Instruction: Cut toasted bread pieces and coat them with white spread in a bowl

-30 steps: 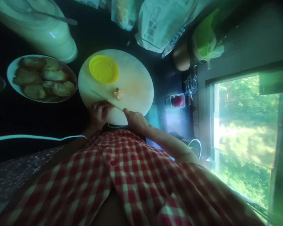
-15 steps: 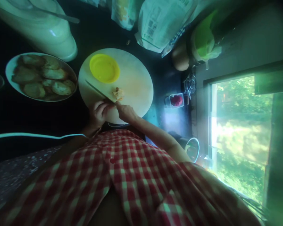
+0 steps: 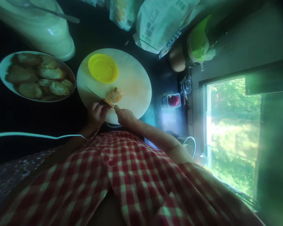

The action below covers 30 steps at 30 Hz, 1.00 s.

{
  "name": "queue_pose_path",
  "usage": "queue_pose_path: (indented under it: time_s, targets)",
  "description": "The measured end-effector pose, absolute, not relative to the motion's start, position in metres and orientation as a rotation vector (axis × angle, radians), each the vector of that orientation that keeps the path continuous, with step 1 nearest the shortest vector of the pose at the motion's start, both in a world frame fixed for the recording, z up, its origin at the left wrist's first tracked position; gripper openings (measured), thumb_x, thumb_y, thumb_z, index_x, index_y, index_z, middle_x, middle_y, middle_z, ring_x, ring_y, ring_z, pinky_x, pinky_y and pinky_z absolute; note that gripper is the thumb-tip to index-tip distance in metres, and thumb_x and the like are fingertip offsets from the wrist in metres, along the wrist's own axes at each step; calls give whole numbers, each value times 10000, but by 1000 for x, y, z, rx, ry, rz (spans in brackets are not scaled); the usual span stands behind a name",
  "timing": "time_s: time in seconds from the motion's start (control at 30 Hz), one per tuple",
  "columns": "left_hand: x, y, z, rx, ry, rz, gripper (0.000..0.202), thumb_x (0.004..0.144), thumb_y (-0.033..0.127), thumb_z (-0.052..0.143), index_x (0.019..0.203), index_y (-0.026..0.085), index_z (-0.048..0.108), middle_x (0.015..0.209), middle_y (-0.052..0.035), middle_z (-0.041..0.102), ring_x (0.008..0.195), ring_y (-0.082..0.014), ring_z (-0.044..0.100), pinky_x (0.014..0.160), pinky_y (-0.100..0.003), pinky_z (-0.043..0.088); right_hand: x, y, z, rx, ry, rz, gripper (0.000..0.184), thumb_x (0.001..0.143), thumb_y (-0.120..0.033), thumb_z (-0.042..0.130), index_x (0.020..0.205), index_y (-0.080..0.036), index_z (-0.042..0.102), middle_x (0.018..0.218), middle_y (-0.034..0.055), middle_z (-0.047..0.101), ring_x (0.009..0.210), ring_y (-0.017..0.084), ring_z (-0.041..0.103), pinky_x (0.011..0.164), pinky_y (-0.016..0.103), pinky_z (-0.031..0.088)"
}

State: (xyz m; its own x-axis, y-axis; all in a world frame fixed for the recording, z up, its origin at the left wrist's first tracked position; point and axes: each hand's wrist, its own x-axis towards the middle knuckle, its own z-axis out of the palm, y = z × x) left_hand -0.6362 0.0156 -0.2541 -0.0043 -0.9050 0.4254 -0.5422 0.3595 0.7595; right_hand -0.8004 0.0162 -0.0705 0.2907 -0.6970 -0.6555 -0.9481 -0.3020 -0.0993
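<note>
Well left of the left hand (image 3: 96,113) and a little forward, on the dark bench (image 3: 44,117), an oval dish (image 3: 2,75) full of browned slices (image 3: 52,73). Farther forward on that side, a large pale vessel (image 3: 44,37) with a metal utensil (image 3: 69,18) lying across it, one end sticking out to the right. Nearer the body than the dish, a white cable (image 3: 23,135), running in from the left to the left forearm.

At the near left edge of a white board (image 3: 135,83), the left hand, fingers curled close beside a knife (image 3: 96,95); too shadowed to tell whether gripping anything. Ahead of that hand, on the board, a yellow dish (image 3: 103,68). Between the yellow dish and the right hand (image 3: 126,116), just forward of the knife, a small heap of cut food (image 3: 115,95). Closed around the knife's handle, the right hand, with the blade slanting forward and left past the left fingers. On the body side of both hands, a red checked shirt (image 3: 122,169).

Far ahead of the right hand, a plastic packet (image 3: 121,15), then a larger printed bag (image 3: 155,28). Off to its right, a clear tub (image 3: 173,100) with pinkish-red contents, near a wire coil (image 3: 186,84). Farthest right, a bright window (image 3: 233,135).
</note>
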Motion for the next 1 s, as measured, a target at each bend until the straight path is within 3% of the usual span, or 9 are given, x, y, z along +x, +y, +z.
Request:
queue_pose_path:
  time_s: [0.13, 0.3, 0.43, 0.57, 0.7, 0.87, 1.0]
  targets:
    - [-632, 14, -254, 1268, -1663, -516, 471, 1112, 599, 494, 1012, 220, 754, 1023, -128, 701, 1016, -295, 698, 959, -506, 580, -800, 8, -94, -2102, 1529, 618, 545, 1063, -40, 355, 1593, -124, 444, 1242, 185, 824, 1210, 273, 797, 1013, 387, 642]
    - [-628, 13, -254, 1307, -1617, -609, 417, 1068, 617, 521, 1024, 258, 729, 1022, -144, 710, 1068, -348, 689, 1015, -567, 538, -817, 31, -56, -2090, 1584, 613, 454, 1108, -93, 327, 1530, -137, 488, 1163, 175, 836, 1129, 290, 819, 957, 388, 637]
    - [-629, 12, -257, 1271, -1664, -604, 497, 1104, 665, 467, 984, 238, 693, 972, -126, 709, 1022, -319, 654, 1005, -546, 517, -818, 46, -32, -2063, 1529, 697, 403, 1104, -100, 373, 1485, -149, 497, 1159, 177, 841, 1089, 293, 830, 915, 383, 636]
    - [-631, 12, -259, 1273, -1717, -551, 654, 1153, 723, 334, 964, 207, 691, 971, -107, 717, 996, -274, 634, 1004, -500, 516, -804, 35, -51, -2036, 1505, 723, 435, 1066, -54, 382, 1480, -135, 488, 1175, 185, 834, 1132, 290, 818, 945, 394, 639]
    - [-629, 13, -256, 1275, -1688, -601, 692, 1130, 789, 379, 938, 205, 697, 983, -100, 684, 994, -252, 629, 984, -461, 535, -791, 14, -85, -2018, 1536, 642, 465, 1047, -47, 385, 1494, -125, 487, 1215, 185, 827, 1154, 287, 803, 974, 398, 636]
    - [-623, 12, -255, 1254, -1724, -605, 693, 1145, 751, 353, 1042, 186, 740, 1066, -109, 700, 1070, -258, 657, 1036, -480, 545, -791, 5, -80, -2030, 1624, 498, 427, 1090, -72, 343, 1482, -89, 509, 1279, 206, 808, 1191, 280, 794, 1015, 355, 610]
    - [-622, 9, -261, 1230, -1730, -553, 600, 1140, 702, 375, 1009, 215, 701, 1025, -127, 735, 1060, -296, 685, 1022, -521, 544, -802, 30, -52, -2056, 1638, 568, 408, 1130, -116, 312, 1498, -110, 488, 1141, 185, 832, 1130, 300, 812, 957, 383, 628]
